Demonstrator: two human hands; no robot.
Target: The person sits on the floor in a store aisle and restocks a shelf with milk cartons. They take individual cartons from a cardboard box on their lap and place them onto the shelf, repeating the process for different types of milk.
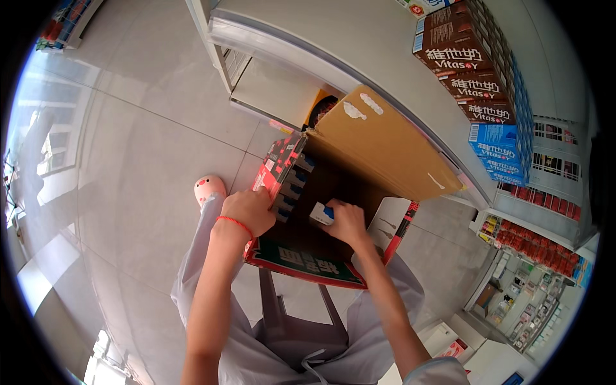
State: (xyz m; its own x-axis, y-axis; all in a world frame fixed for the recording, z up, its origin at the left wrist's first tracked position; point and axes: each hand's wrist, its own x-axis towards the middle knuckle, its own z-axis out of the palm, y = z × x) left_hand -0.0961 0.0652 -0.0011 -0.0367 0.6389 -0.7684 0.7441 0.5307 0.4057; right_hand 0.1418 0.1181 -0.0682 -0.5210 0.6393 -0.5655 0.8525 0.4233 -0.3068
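An opened cardboard carton (385,139) stands between the person's knees, its brown flap leaning up against the shelf edge. My left hand (248,209) grips the carton's red and black left flap, fingers curled over its edge. Inside the carton, my right hand (347,221) holds a small white and blue drink carton (321,213) at its end. Several similar white and blue cartons (290,192) stand in a row along the box's left wall. The bottom of the box is dark, so its contents there cannot be made out.
A white shelf unit (308,43) rises ahead, carrying stacked brown Vitasoy packs (459,57) and blue Vitasoy packs (495,144). Below it a black and yellow package (321,108) shows behind the flap. A grey plastic stool (301,332) is under the person. Red packaged goods (534,245) fill racks at right.
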